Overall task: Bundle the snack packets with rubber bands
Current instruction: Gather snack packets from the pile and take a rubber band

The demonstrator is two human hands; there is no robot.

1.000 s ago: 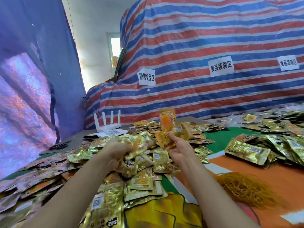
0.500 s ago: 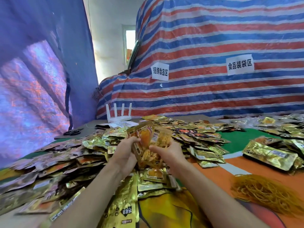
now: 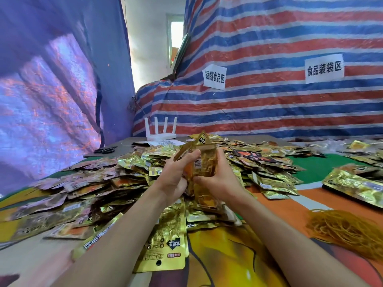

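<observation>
I hold a stack of gold snack packets (image 3: pixel 204 160) upright above the table, between both hands. My left hand (image 3: pixel 176 177) grips the stack's left side with the thumb across its front. My right hand (image 3: pixel 221 177) wraps the right side, thumb pressed low on the front. A big heap of loose gold packets (image 3: pixel 128 183) covers the table beneath and to the left. A pile of yellow-brown rubber bands (image 3: pixel 344 226) lies at the right, apart from both hands.
Bundled gold packets (image 3: pixel 356 183) lie at the right edge on the orange and green cloth (image 3: pixel 323 168). A white router (image 3: pixel 160 133) and black scissors (image 3: pixel 104 150) sit at the table's far end. Striped tarpaulin (image 3: pixel 269 100) rises behind; a blue sheet (image 3: pixel 51 79) hangs left.
Both hands have closed in on the packets and squared them into one upright stack. The view has shifted left, so the table's contents sit further right in the picture.
</observation>
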